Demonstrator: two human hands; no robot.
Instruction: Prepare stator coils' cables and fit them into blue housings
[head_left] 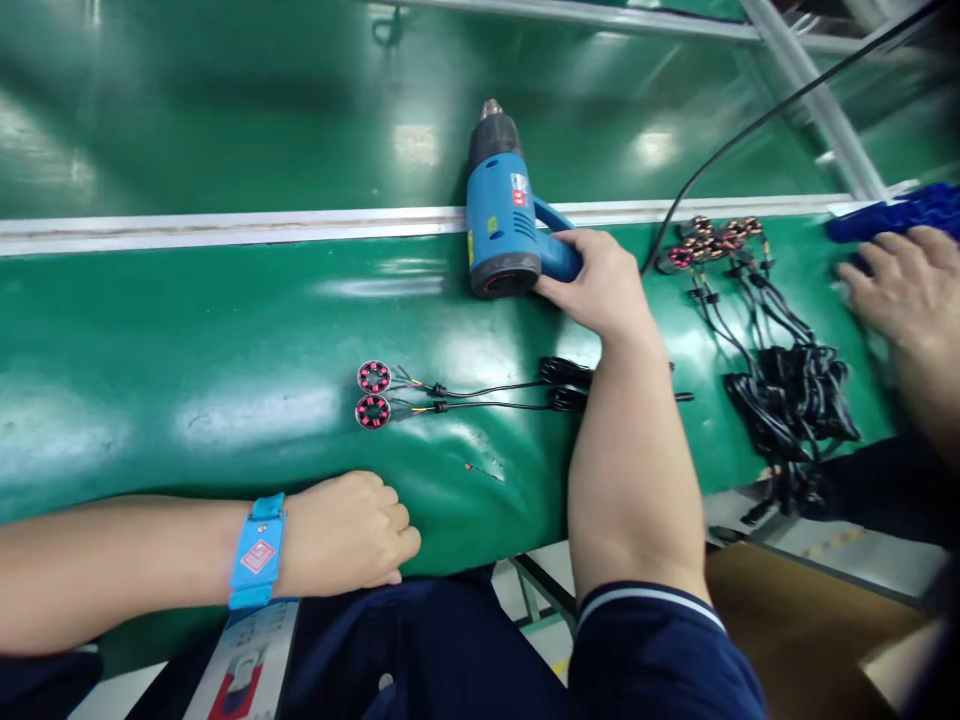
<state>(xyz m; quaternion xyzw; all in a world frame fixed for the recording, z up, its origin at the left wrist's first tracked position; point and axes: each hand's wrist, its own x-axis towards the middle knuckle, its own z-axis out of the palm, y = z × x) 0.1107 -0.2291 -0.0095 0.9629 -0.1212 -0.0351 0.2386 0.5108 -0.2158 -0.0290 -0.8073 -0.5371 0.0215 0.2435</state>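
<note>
Green matting covers the tabletop (187,330). Nearest, the left hand (349,535) rests at the near edge, fingers curled loosely, holding nothing. Farther in lie two small round coils (373,394) with black leads. Beyond, the right hand (600,285) grips the handle of a blue heat gun (499,215) lying on the tabletop. At far right, another person's hand (904,290) rests beside a bundle of wired coils (780,380).

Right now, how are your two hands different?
The right hand is stretched out and grips the handle of the blue heat gun; the left hand holds nothing and rests curled at the near edge of the green mat. The left wrist wears a blue wrist strap; the right wrist is bare. Both arms lie over the mat.
</note>
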